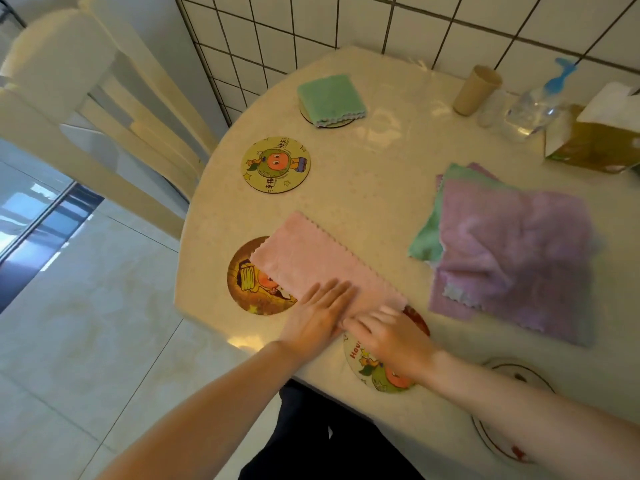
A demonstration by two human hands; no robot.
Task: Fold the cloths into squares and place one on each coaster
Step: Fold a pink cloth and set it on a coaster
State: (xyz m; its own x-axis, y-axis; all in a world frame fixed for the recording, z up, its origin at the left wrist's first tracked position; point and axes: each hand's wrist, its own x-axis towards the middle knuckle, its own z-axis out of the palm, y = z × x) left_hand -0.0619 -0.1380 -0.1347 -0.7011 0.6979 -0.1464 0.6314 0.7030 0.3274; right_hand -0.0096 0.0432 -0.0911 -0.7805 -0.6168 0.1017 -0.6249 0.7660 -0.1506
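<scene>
A pink cloth (313, 261), folded into a long strip, lies on the table partly over a brown cartoon coaster (247, 289). My left hand (320, 311) presses flat on its near end with straight fingers. My right hand (386, 332) rests beside it on the same end, fingers extended, over a yellow coaster (372, 374). A folded green cloth (330, 98) sits on a far coaster (334, 123). Another yellow coaster (276, 163) lies bare. A pile of purple and green cloths (509, 251) lies at the right.
A cardboard tube (476, 90), a clear spray bottle (535, 107) and a tissue box (595, 133) stand at the back right by the tiled wall. A white plate (485, 434) sits under my right forearm. A cream chair (104, 109) stands at the left.
</scene>
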